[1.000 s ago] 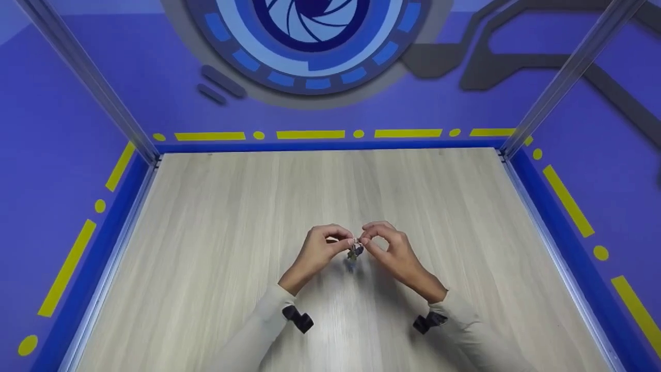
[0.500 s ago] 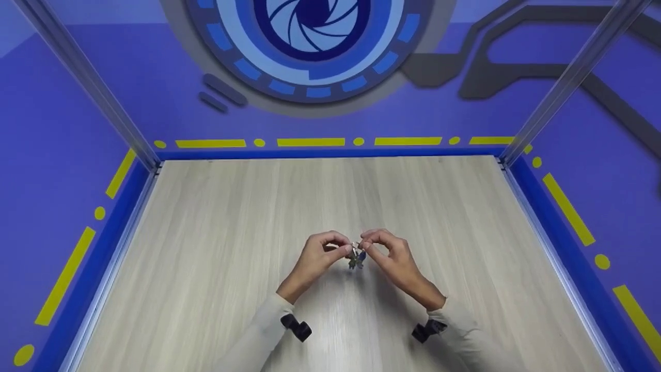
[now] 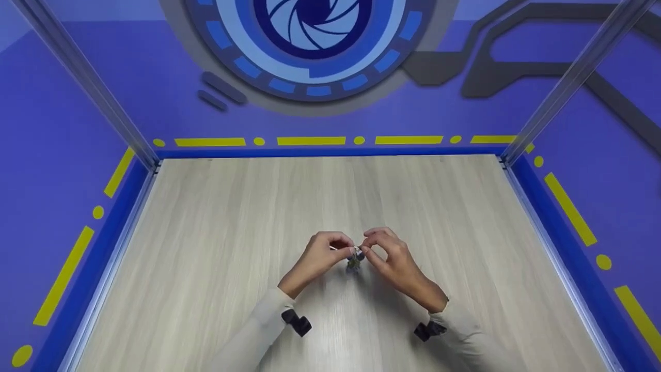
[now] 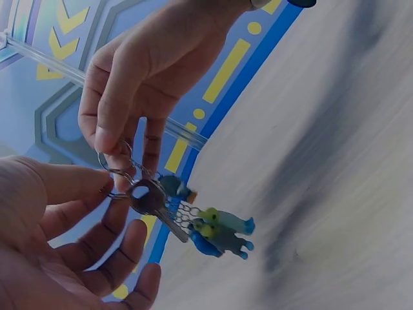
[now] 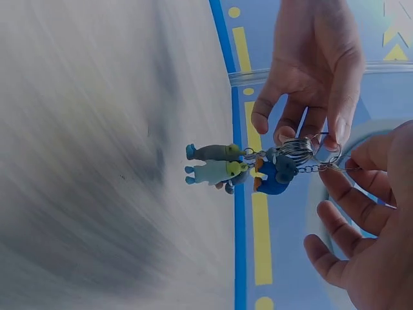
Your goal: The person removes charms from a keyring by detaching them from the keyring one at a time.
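Pinching metal rings [image 5: 298, 150] btwn thumb & fingers of L hand [image 3: 320, 256], and clasping a linked ring likewise w/ thumb & fingertips of R hand [image 3: 397, 258]. Holding both close, tips nearly meeting, above near-middle of wood-grain table [image 3: 232, 217]; can't tell exactly which ring sits in which grip. Dangling from rings: key [image 4: 158, 210], plus small charms on chains, incl. green-faced figures [image 5: 210, 171] w/ blue feet & blue figure [image 5: 274, 184] w/ orange bits. Wearing pale sleeves [image 3: 258, 320] & blk wrist cams [image 3: 297, 323]. Facing purple-blue back wall [image 3: 413, 121] w/ yellow dashes.
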Demonstrator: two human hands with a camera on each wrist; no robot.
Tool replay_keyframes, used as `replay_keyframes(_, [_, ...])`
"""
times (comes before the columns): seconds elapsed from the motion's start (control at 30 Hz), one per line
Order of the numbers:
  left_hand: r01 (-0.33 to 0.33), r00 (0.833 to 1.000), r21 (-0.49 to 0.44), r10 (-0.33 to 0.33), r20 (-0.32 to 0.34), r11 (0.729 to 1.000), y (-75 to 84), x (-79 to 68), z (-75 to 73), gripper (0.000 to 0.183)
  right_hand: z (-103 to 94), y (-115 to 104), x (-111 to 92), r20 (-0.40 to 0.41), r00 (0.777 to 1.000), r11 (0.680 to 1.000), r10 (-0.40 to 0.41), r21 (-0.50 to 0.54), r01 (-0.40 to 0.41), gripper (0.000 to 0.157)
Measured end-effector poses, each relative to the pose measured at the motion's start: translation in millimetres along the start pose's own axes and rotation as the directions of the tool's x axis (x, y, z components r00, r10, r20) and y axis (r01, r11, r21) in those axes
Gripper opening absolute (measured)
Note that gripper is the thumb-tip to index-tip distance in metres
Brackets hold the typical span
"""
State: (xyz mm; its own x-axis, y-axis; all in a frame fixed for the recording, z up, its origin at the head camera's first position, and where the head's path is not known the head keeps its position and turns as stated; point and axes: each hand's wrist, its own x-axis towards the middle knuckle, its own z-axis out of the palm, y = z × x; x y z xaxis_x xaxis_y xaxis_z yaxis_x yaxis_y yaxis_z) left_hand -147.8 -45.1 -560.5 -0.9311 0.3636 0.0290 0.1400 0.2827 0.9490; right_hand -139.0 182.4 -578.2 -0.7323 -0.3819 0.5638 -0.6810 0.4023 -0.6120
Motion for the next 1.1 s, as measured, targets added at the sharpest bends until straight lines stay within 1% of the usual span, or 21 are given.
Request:
replay_keyframes(0.1, [0.012, 1.000, 0.011, -0.012, 0.006, 1.000, 2.2, 1.8, 1.1, 0.006, -0.4, 1, -1, 0.003, 1.000, 1.000, -0.020, -0.015, 0.020, 0.013])
replay_keyframes(0.3, [0.006, 1.000, 0.014, -0.006, 0.016, 1.000, 5.3, 3.9, 2.7, 0.006, -2.1, 4, -1, -0.004, 0.998, 0.998, -0.061, -0.011, 0.060, 0.015])
replay_keyframes(0.47, [0.007, 1.000, 0.019, -0.007, 0.012, 1.000, 4.7, 4.8, 2.7, 0.006, -3.7, 5, -1, -0.002, 0.998, 0.998, -0.061, 0.008, 0.061, 0.014])
replay_keyframes(0.6, [-0.013, 1.000, 0.013, 0.013, 0.006, 1.000, 2.7, 5.2, 2.6, 0.005, -5.7, 6, -2, -0.007, 1.000, 0.999, -0.028, 0.041, 0.029, 0.014])
replay_keyframes(0.73, [-0.033, 0.999, -0.012, 0.033, 0.004, 0.999, 0.0, 4.5, 2.1, 0.004, -7.6, 5, -3, -0.012, 1.000, 0.996, 0.015, 0.085, -0.013, 0.017])
replay_keyframes(0.83, [-0.032, 0.999, -0.083, 0.033, 0.000, 0.996, -2.9, 2.7, 1.1, 0.005, -8.0, 5, -3, -0.027, 0.998, 0.991, 0.049, 0.124, -0.045, 0.018])
replay_keyframes(0.97, [-0.032, 0.999, -0.203, 0.033, 0.001, 0.979, -7.1, -0.6, 0.0, 0.008, -7.7, 3, -3, -0.040, 0.993, 0.976, 0.113, 0.193, -0.103, 0.014])
replay_keyframes(1.03, [-0.031, 0.999, -0.235, 0.033, 0.003, 0.972, -9.5, -1.6, 0.0, 0.010, -7.4, 1, -3, -0.035, 0.989, 0.967, 0.144, 0.218, -0.133, 0.013])
replay_keyframes(1.1, [-0.032, 0.999, -0.241, 0.035, 0.006, 0.970, -11.1, -1.9, 0.2, 0.011, -7.0, 0, -3, -0.024, 0.986, 0.962, 0.166, 0.224, -0.156, 0.012])
